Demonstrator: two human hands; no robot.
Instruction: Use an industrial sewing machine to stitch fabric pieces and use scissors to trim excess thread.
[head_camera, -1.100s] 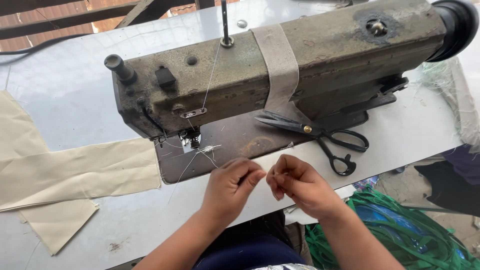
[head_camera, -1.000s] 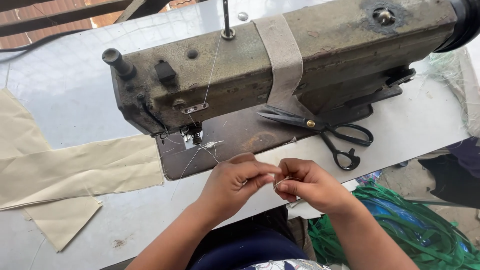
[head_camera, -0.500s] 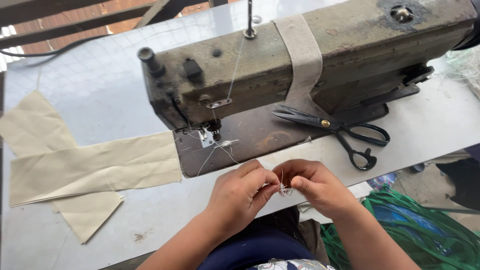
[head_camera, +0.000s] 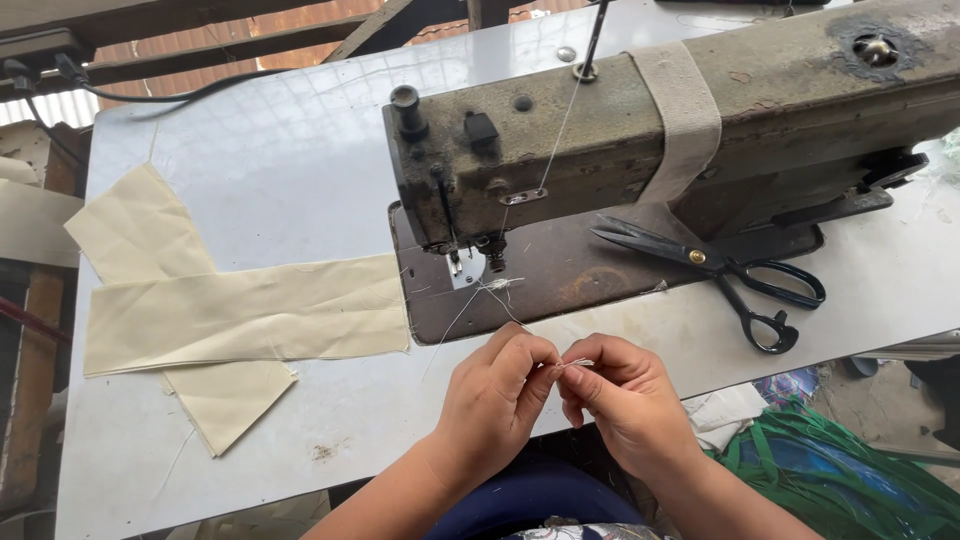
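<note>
Hands first, at 6 o'clock: left hand (head_camera: 492, 400) and right hand (head_camera: 622, 400), fingertips touching, both pinched on a thin white thread (head_camera: 576, 362) at the near counter (head_camera: 250, 130) edge. Thread loose, not yet through the needle (head_camera: 455, 262), as far as can be told. Farther, sewing machine (head_camera: 640, 130) at 12 o'clock, black scissors (head_camera: 720, 275) at 2, cream cloth (head_camera: 240, 315) at 9.

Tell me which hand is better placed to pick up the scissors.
Right, probably. The right hand sits on the scissors' side of the table, handles toward it. The left hand is farther away, across the right. Both now pinch the white thread together.
</note>
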